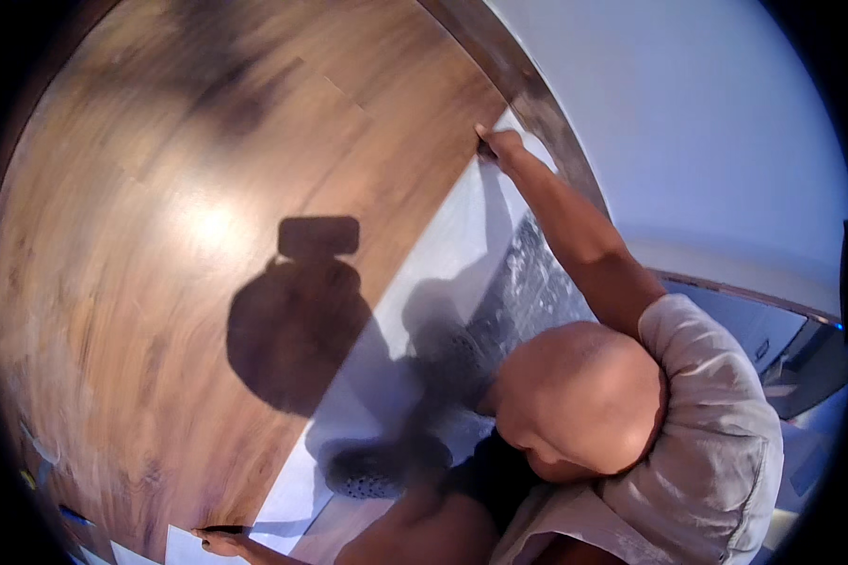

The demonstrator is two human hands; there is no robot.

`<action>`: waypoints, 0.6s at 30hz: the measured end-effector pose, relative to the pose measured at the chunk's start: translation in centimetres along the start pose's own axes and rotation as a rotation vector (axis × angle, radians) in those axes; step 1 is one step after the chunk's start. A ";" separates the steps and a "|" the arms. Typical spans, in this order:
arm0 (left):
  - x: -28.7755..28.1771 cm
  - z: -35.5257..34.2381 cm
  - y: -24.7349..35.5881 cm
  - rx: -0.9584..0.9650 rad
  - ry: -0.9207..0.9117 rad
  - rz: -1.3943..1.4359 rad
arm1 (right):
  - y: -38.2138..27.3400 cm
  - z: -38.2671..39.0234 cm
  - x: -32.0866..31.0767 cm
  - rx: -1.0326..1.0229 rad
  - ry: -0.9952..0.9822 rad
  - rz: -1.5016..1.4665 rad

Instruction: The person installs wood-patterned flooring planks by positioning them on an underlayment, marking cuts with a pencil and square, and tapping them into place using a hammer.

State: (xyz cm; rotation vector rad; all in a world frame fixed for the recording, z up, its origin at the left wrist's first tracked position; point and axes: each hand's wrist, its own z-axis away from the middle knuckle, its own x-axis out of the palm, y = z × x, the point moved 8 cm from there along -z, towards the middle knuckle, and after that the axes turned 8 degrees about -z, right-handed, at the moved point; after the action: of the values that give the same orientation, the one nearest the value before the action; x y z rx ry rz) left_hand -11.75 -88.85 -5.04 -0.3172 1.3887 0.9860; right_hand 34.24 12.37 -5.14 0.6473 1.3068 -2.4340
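Neither my left hand nor my right hand is in view. Below me a co-worker in a beige shirt (716, 405) crouches, bent over the edge of a wood-look laminate floor (160, 282). One hand of theirs (501, 146) is at the far end of that edge, near the wall. Their other hand (219, 542) touches the edge at the near left. Whether those fingers press or grip the boards cannot be made out. A whitish underlay sheet (415, 292) runs along the laminate edge, partly under the co-worker's dark dotted shoe (367, 473).
Bare, mottled grey subfloor (537, 273) shows beside the underlay. A brown baseboard (561, 132) follows the white wall (688, 122) at the right. White pieces (132, 554) lie at the lower left, near a small blue object (75, 515). A dark shadow (297, 330) falls across the laminate.
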 end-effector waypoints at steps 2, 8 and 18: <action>0.1 -3.1 -1.3 0.038 0.016 -0.080 | 0.3 1.3 2.1 0.027 -0.069 0.023; -1.3 -1.0 0.8 0.024 -0.017 -0.073 | 2.1 1.4 1.2 0.080 -0.058 -0.017; 3.5 -18.5 -11.6 0.655 0.162 -1.161 | 1.2 3.4 4.1 -0.034 -0.136 0.199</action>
State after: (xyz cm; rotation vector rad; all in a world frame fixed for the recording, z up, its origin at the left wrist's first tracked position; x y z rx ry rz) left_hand -16.03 -107.41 -16.25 -0.6009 1.2808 -0.4497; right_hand 30.46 8.67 -6.48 0.5631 1.1692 -2.2490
